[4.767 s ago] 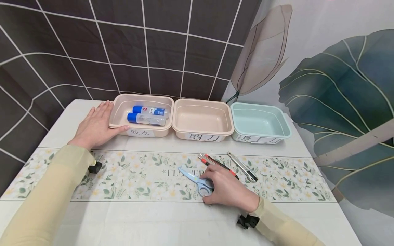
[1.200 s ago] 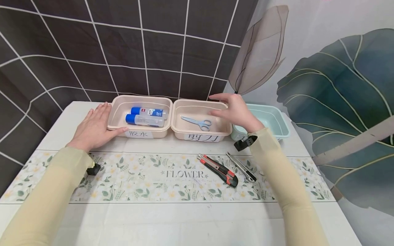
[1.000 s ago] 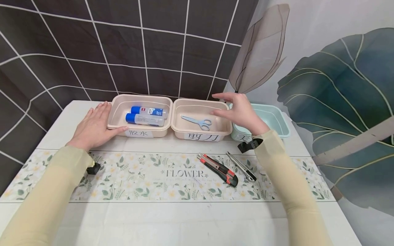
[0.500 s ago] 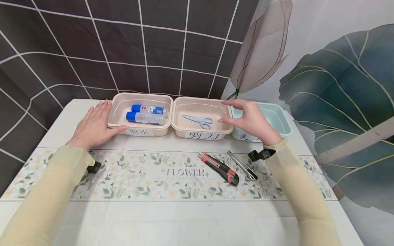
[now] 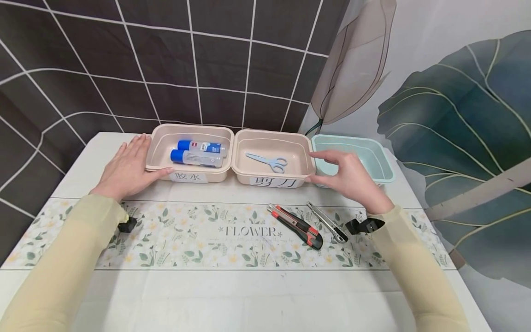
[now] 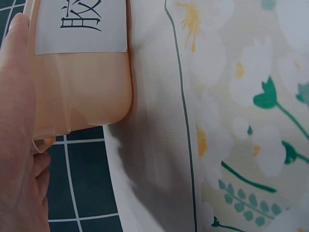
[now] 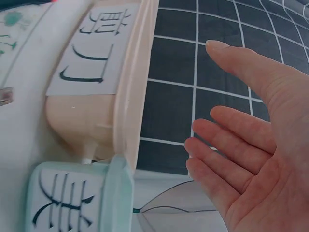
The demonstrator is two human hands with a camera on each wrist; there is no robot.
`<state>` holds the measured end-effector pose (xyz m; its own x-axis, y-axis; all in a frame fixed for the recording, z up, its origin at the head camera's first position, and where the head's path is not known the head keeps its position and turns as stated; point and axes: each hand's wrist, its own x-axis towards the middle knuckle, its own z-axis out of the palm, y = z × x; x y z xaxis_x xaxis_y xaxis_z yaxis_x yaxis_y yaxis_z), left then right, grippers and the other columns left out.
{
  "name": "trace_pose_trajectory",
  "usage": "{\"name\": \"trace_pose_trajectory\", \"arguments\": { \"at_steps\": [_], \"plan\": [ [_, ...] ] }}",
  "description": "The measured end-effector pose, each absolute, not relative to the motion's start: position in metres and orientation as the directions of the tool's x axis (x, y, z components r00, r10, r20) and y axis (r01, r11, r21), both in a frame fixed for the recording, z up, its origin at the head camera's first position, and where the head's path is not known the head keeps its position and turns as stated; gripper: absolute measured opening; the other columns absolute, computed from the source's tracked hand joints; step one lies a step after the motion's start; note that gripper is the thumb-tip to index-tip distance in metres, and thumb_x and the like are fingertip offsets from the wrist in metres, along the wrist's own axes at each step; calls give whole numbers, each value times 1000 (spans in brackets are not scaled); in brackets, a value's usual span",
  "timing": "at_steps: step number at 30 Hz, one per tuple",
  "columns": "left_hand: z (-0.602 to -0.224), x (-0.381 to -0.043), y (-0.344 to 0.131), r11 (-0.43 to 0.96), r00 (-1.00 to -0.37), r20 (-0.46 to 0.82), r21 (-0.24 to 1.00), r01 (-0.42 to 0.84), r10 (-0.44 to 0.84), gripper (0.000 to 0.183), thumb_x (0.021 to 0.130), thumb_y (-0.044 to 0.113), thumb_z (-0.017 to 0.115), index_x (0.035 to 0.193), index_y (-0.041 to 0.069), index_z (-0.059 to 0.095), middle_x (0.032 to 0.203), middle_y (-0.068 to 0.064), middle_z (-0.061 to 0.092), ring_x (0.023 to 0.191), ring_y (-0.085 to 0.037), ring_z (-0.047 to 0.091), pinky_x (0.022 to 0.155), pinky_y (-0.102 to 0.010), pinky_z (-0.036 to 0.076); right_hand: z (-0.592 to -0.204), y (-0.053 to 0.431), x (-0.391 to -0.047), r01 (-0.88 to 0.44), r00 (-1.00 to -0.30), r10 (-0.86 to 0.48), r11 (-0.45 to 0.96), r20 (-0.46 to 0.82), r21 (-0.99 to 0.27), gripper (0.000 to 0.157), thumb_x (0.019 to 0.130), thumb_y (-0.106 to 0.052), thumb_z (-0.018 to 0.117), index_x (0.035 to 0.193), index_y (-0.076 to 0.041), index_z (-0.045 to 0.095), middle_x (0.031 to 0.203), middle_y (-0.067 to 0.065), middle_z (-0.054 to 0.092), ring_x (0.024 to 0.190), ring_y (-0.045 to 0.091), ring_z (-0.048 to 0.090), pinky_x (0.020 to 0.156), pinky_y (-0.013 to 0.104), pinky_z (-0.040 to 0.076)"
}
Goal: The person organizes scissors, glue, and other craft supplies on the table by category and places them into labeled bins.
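Note:
My left hand lies with straight fingers along the left end of a beige bin; its thumb touches the front rim. Two blue-capped glue bottles lie in that bin. Light blue scissors lie in the middle beige bin. My right hand hovers over the left part of a mint green bin, thumb and fingers apart, holding nothing. In the right wrist view its palm is bare. A red-and-black utility knife and a slimmer silver-and-black one lie on the table.
The three bins stand in a row at the back of the table, with paper labels on their fronts. A flower-patterned strip crosses the tabletop. Behind the bins hangs a dark gridded cloth.
The scissors, earlier on the table under my right hand's fingers, now lie in the middle bin. My right hand has drawn back rightward and nearer. The left hand has stayed in place.

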<state>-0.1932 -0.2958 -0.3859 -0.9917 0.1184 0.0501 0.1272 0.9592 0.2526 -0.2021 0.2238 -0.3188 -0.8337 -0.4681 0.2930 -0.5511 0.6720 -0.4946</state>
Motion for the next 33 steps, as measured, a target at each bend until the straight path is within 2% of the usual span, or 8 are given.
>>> {"name": "trace_pose_trajectory", "arguments": {
  "at_steps": [5, 12, 23, 33],
  "plan": [
    [-385, -194, -295, 960, -992, 47, 252, 126, 118, 116, 92, 75, 49, 159, -7, 4, 165, -30, 7, 153, -42, 3, 123, -50, -7, -326, 232, -192, -522, -850, -459, 674, 258, -522, 56, 80, -26, 90, 128, -4, 71, 125, 11, 71, 121, 30, 63, 101, 59, 48],
    [-386, -193, -295, 959, -992, 47, 254, 126, 118, 116, 92, 75, 49, 159, -7, 4, 165, -30, 7, 153, -42, 3, 123, -50, -7, -336, 245, -181, -475, -877, -424, 689, 227, -548, 54, 80, -28, 90, 126, -5, 72, 123, 7, 71, 119, 28, 64, 100, 54, 50],
    [-386, -193, -296, 959, -992, 45, 252, 127, 120, 116, 92, 75, 49, 160, -7, 3, 165, -30, 7, 153, -41, 2, 122, -49, -8, -353, 264, -167, -405, -904, -406, 716, 133, -569, 56, 83, -32, 87, 128, -5, 71, 127, 9, 70, 118, 36, 64, 98, 55, 51],
    [-384, -191, -295, 957, -992, 45, 262, 124, 116, 115, 92, 75, 47, 159, -7, 3, 165, -30, 6, 153, -41, 2, 122, -49, -8, -371, 276, -158, -362, -916, -392, 715, 85, -598, 57, 82, -29, 89, 128, -2, 70, 125, 12, 70, 113, 39, 65, 96, 54, 53]
  ]
}}
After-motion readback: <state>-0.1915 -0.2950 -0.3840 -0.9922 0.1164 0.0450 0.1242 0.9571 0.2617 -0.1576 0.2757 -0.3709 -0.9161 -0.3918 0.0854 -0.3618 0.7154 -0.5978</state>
